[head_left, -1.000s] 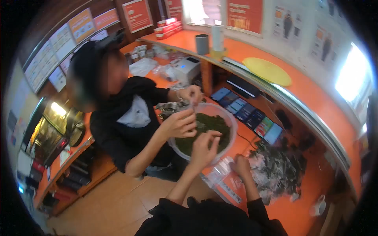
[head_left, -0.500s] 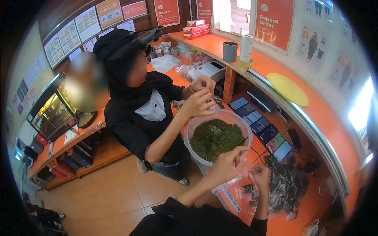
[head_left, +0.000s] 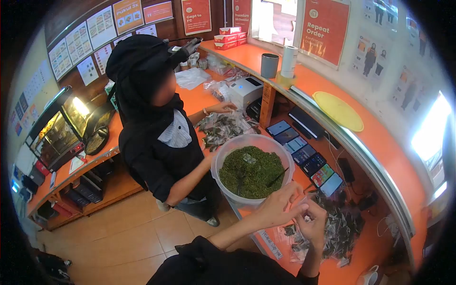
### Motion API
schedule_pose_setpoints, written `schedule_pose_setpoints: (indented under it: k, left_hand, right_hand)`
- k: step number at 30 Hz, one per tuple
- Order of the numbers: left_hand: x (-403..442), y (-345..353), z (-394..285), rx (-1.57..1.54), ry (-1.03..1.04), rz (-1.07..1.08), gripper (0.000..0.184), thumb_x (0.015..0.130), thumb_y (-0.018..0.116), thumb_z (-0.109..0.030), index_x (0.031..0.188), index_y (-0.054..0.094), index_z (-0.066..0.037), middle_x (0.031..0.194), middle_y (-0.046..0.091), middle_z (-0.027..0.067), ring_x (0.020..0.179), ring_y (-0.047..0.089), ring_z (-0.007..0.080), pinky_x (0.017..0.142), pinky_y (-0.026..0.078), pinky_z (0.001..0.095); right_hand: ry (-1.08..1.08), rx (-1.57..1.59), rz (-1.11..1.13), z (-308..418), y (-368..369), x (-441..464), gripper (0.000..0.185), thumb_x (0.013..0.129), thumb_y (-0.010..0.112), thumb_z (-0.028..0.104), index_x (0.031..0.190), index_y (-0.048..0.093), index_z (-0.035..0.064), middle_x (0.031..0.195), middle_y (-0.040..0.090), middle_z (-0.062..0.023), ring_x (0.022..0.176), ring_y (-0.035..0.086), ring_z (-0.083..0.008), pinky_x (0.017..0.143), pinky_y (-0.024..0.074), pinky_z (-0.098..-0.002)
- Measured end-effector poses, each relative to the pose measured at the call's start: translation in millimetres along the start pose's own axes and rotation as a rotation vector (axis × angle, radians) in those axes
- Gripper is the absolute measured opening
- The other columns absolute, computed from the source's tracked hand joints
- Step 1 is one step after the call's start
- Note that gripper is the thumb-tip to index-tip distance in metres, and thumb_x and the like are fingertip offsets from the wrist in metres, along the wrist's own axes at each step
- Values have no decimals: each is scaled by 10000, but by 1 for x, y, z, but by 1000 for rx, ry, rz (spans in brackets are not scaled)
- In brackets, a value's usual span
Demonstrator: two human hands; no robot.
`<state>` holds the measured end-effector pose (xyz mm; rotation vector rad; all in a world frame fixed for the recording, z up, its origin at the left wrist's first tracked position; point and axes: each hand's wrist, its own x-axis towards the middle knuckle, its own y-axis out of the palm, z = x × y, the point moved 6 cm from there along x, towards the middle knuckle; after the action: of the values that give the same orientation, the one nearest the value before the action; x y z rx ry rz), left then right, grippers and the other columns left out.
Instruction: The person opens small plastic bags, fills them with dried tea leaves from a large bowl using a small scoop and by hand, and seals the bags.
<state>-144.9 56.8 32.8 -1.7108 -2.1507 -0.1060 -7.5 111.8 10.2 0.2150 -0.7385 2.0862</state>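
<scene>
My left hand (head_left: 280,206) and my right hand (head_left: 312,223) meet beside the tub, fingertips pinched together. Between them shows a bit of thin clear plastic, apparently a small plastic bag (head_left: 297,197); fingers hide most of it. A round translucent tub (head_left: 216,166) stands just beyond my left hand. Finely chopped green leaves (head_left: 256,166) fill much of it, with a dark thin handle (head_left: 277,177) sticking out and a clear bit of plastic on top. Under and right of my right hand lies a pile of small clear packets (head_left: 337,228) with dark green contents.
Across the tub a co-worker (head_left: 152,142) reaches toward a second pile of packets (head_left: 223,126). Several phones (head_left: 313,161) lie in a row below the raised orange shelf (head_left: 380,156). A yellow lid (head_left: 338,111), grey cup (head_left: 269,65) and white mug (head_left: 368,275) are around.
My hands have come together from slightly apart. The co-worker's hands have parted: one went to the far packets, the other down beside the tub. The whole view shifted a little.
</scene>
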Motion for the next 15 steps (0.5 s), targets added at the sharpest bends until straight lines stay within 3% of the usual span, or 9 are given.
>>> schedule_pose_setpoints:
  k: [2,9,12,14,15]
  left_hand:
    - [-2,4,0,268,214,40,133,924,620,-95,909,584,32,761,549,150,641,569,296,624,473,375]
    - [-9,8,16,201,291,149,194,874,668,-144,843,583,28,758,594,182,665,614,353,625,491,414]
    - [-12,9,18,397,247,20,181,868,655,-126,802,585,27,739,608,190,652,630,369,607,496,433]
    - [-8,-3,26,409,150,-117,193,868,643,-123,774,584,35,703,603,188,632,628,385,593,498,442]
    - [-9,-3,26,488,156,-115,169,868,640,-132,818,589,22,777,625,183,654,633,384,608,514,445]
  right_hand:
    - [-46,-44,-48,11,-2,4,81,796,729,10,822,662,-28,712,599,-58,559,551,-98,512,409,-255]
    - [65,62,49,-3,-3,4,33,776,700,-9,804,685,-16,703,605,-66,538,536,-98,494,396,-270]
    - [-102,-159,-125,6,-3,6,32,746,690,-16,750,660,-5,657,563,-58,503,519,-109,468,377,-267]
    - [-153,-455,-422,16,-13,4,94,717,692,-16,678,609,4,618,497,-47,469,498,-129,445,370,-273]
    - [-159,-456,-425,15,-10,6,134,718,689,-13,662,568,6,598,438,-42,448,474,-142,427,370,-278]
